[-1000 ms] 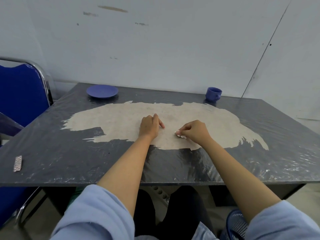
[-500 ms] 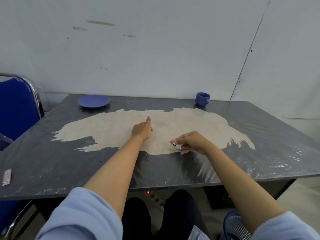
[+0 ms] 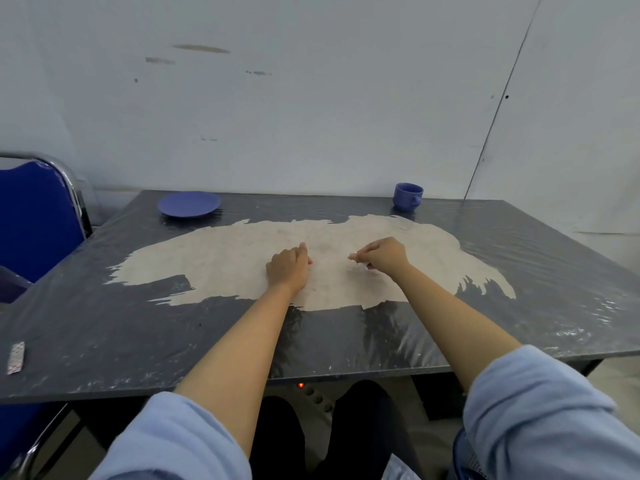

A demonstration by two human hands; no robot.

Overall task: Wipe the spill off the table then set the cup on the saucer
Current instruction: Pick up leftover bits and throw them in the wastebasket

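A wide beige smear (image 3: 225,261) covers the middle of the dark, plastic-wrapped table (image 3: 104,334). A blue saucer (image 3: 189,204) lies at the back left, and a blue cup (image 3: 407,196) stands upright at the back right, far apart from it. Both of my hands rest on the smear at the centre. My left hand (image 3: 287,268) is curled with nothing visible in it. My right hand (image 3: 381,256) is pinched shut on a small white tissue, of which only a pale scrap shows under the fingers.
A blue chair (image 3: 34,216) with a chrome frame stands at the table's left side. A small white strip (image 3: 16,357) lies near the front left edge. Under the table sit a power strip (image 3: 313,396) with a red light and a blue basket (image 3: 464,455). A wall runs right behind the table.
My right hand has slid from the smear's near edge further in towards its middle. My left hand has stayed in about the same spot, its pointing finger curled in.
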